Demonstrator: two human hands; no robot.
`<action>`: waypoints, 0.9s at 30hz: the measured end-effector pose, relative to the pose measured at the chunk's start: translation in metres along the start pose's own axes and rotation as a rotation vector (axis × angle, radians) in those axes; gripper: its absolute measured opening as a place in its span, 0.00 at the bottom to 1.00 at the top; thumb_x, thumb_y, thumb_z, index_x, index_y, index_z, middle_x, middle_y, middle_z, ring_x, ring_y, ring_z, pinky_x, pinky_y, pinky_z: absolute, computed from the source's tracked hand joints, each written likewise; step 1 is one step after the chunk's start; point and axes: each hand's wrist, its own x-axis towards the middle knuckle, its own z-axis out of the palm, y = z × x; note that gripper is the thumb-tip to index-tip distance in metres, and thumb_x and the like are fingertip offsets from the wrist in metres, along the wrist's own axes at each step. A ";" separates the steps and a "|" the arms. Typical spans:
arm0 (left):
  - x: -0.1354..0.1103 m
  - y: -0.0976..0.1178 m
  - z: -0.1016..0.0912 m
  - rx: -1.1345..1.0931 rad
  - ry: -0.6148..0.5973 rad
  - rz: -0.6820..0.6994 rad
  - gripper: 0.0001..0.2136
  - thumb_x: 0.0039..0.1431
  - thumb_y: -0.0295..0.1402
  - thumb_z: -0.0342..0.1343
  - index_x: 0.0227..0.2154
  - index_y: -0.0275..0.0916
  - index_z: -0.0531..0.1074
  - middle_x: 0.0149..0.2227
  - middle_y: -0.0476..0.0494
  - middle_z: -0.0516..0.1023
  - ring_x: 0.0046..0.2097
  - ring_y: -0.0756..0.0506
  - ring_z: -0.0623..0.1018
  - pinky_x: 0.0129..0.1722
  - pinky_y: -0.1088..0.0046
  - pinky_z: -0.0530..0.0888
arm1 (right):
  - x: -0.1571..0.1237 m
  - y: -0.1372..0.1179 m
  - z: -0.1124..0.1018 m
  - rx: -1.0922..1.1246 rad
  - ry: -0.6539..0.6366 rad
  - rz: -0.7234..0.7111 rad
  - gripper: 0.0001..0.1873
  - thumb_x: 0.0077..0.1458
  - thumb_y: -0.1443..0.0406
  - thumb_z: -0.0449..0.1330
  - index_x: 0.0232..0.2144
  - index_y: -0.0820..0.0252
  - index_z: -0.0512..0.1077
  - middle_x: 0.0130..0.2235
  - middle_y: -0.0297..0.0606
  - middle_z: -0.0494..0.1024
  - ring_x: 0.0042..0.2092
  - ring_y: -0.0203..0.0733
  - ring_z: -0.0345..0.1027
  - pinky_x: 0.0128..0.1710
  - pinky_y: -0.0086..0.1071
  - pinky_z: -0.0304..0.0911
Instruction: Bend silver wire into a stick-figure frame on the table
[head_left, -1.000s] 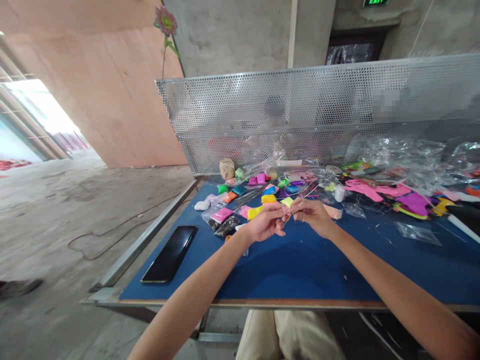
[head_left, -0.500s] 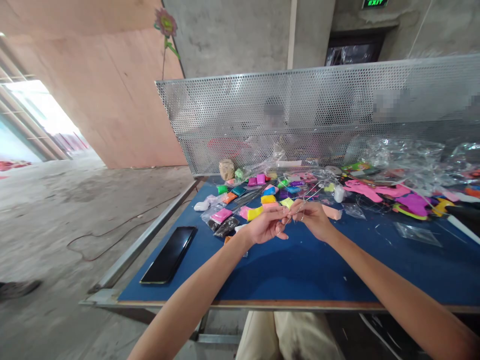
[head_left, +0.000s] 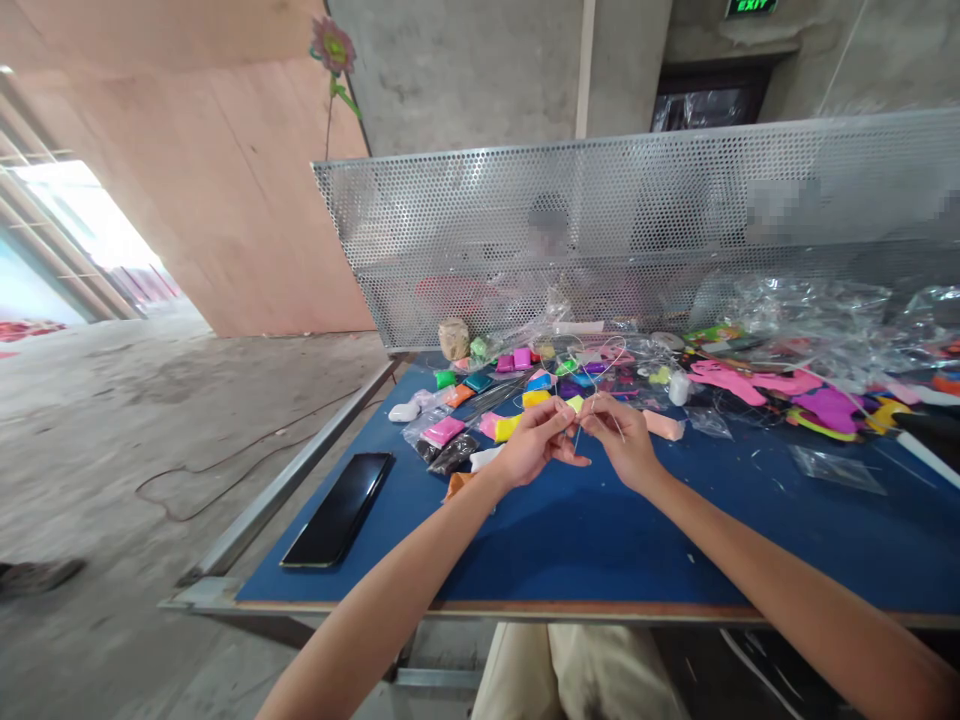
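Both hands meet above the blue table point(head_left: 600, 545), pinching a thin pale wire point(head_left: 595, 385) that is bent into loops rising above the fingers. My left hand point(head_left: 534, 442) is closed, thumb against forefinger, with its other fingers loosely curled. A little to its right, my right hand point(head_left: 624, 440) is closed in a pinch too, and a wire end sticks out below its fingers. A pale yellow packet point(head_left: 574, 403) shows behind the fingertips. Beyond the right hand lies a peach-coloured packet point(head_left: 663, 425), partly covered by that hand.
A black phone point(head_left: 337, 510) lies at the table's left. Colourful clay packets, including a pink one point(head_left: 442, 432), spread behind the hands. Pink pieces point(head_left: 731, 380) and clear plastic bags point(head_left: 810, 310) fill the right. A perforated metal panel point(head_left: 480, 220) stands behind, with a flower on a stem point(head_left: 332, 45) at its corner.
My hands have moved slightly apart, and the wire's loops now stand up above the fingers. The rest of the table looks the same.
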 end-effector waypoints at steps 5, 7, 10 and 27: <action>-0.002 0.000 0.004 0.016 0.020 0.028 0.17 0.55 0.42 0.64 0.32 0.36 0.65 0.28 0.54 0.70 0.22 0.55 0.74 0.35 0.60 0.83 | -0.002 0.003 0.002 0.080 0.042 0.048 0.04 0.55 0.61 0.65 0.31 0.55 0.76 0.33 0.34 0.73 0.36 0.40 0.68 0.37 0.34 0.65; -0.001 -0.001 0.004 0.004 0.023 0.032 0.16 0.55 0.42 0.63 0.32 0.36 0.65 0.28 0.54 0.70 0.22 0.54 0.75 0.35 0.60 0.83 | -0.002 0.004 0.003 0.142 0.033 0.083 0.04 0.55 0.61 0.66 0.31 0.55 0.76 0.33 0.34 0.74 0.35 0.40 0.68 0.37 0.34 0.65; 0.001 -0.002 0.002 -0.060 0.023 -0.020 0.14 0.56 0.39 0.63 0.33 0.35 0.66 0.29 0.53 0.70 0.22 0.54 0.75 0.32 0.62 0.83 | 0.000 0.005 0.004 0.238 0.008 0.137 0.06 0.54 0.60 0.66 0.32 0.55 0.76 0.33 0.34 0.74 0.35 0.40 0.69 0.38 0.36 0.67; 0.000 0.001 0.005 -0.230 -0.055 -0.197 0.10 0.59 0.36 0.61 0.35 0.35 0.68 0.28 0.53 0.65 0.20 0.58 0.67 0.25 0.74 0.81 | -0.001 0.000 0.006 0.229 -0.012 0.123 0.07 0.55 0.59 0.65 0.31 0.55 0.74 0.32 0.33 0.71 0.31 0.38 0.70 0.35 0.36 0.70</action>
